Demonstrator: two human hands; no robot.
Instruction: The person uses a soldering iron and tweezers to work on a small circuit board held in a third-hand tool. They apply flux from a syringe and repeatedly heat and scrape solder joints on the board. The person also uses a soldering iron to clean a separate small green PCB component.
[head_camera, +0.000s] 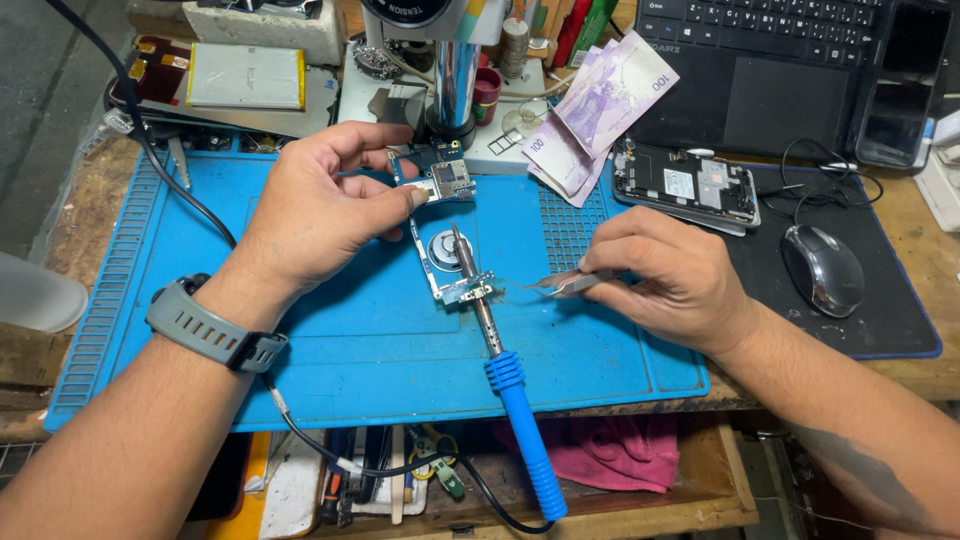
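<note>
- The left hand (320, 205), wearing a grey wrist watch (212, 328), is pinching the upper end of a long blue phone circuit board (443, 215) between thumb and fingertips, probably to keep it steady against the mat.
- This circuit board is lying near the middle of the blue silicone work mat (330, 330), running from the top edge of the mat down toward its centre.
- The right hand (672, 278) is closing its thumb and fingers around thin metal tweezers (560, 283), and the tips are pointing at the lower end of the board, as if for fine work on a small part there.
- A soldering iron with a blue ribbed handle (518, 410) is resting on the mat with its metal tip lying over the board; its black cable is going down past the front edge of the mat.
- Behind the mat, the chrome column of a microscope stand (455, 75) is rising just above the board.
- To the right of the mat, purple banknotes (598, 105), an opened phone body (685, 185), a silver computer mouse (822, 268) on a black pad and a black laptop (770, 60) are lying.
- Under the front edge of the mat, an open drawer is holding a pink cloth (610, 455) and small tools.
- The mat is covering a worn wooden workbench (85, 215); the room beyond it is not showing.
</note>
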